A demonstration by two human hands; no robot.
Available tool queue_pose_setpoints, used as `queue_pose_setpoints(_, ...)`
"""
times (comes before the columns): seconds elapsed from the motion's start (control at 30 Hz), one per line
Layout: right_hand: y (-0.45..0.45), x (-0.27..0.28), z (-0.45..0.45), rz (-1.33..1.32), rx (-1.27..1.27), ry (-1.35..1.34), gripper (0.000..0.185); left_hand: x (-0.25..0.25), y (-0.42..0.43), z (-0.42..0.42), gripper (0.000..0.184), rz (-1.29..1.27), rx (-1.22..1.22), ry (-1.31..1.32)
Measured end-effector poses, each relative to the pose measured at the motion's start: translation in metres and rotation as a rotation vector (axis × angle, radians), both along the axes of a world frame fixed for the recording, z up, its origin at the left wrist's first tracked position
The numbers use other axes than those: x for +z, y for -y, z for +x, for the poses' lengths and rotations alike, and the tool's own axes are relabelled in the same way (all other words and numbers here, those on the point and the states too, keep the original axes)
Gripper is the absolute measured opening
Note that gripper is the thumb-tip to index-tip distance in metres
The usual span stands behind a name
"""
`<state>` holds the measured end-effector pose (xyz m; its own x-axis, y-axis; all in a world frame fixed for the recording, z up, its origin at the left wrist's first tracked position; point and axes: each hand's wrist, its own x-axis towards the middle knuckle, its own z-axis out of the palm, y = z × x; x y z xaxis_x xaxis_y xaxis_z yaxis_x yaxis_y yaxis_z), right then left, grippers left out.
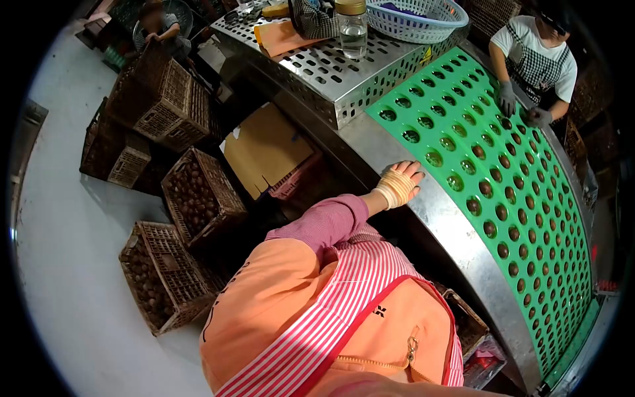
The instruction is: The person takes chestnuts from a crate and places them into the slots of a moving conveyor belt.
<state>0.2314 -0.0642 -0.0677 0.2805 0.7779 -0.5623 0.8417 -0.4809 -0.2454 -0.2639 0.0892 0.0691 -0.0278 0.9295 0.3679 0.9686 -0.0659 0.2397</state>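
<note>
My left hand (399,184) wears a pale cream-and-orange striped glove with bare fingertips. It rests on the metal rim (436,221) of a sorting machine, fingers spread apart and holding nothing. Beside it lies a green panel (442,186) with rows of round holes. The upper-left holes look mostly unfilled; brown, egg-like round things (501,212) sit in many of the others. My right hand is out of view.
Across the panel a co-worker (539,63) has grey-gloved hands over it. A perforated metal table (311,69) bears a glass jar (352,36) and a blue basket (423,23). Brown crates (198,192) of round things stand on the left floor. Another person (159,30) is far back.
</note>
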Motion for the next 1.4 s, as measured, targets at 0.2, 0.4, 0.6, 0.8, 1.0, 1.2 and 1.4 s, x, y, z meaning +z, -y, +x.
queue_pose_setpoints(0.2,-0.025,0.029,-0.121,0.116,-0.032,-0.173,0.058,0.003,-0.001,-0.069,0.042,-0.082,-0.004,0.013)
queue_pose_setpoints(0.4,-0.045,0.027,-0.188,0.173,-0.031,-0.217,0.057,-0.010,-0.006,-0.111,0.047,-0.139,-0.029,0.004)
queue_pose_setpoints(0.6,-0.064,0.016,-0.224,0.189,-0.054,-0.236,0.056,-0.004,-0.031,-0.177,0.051,-0.288,0.004,0.000)
queue_pose_setpoints(0.8,-0.058,0.019,-0.221,0.158,-0.045,-0.231,0.055,-0.015,-0.028,-0.190,0.046,-0.185,0.052,0.070)
queue_pose_setpoints(1.0,-0.063,0.013,-0.223,0.143,-0.083,-0.254,0.055,-0.021,-0.030,-0.192,0.048,-0.147,0.048,0.043)
queue_pose_setpoints(1.2,-0.065,0.007,-0.226,0.123,-0.110,-0.266,0.054,-0.020,-0.032,-0.194,0.046,-0.149,0.057,0.055)
queue_pose_setpoints(1.4,-0.064,0.004,-0.229,0.110,-0.137,-0.290,0.054,-0.031,-0.032,-0.200,0.044,-0.117,0.054,0.074)
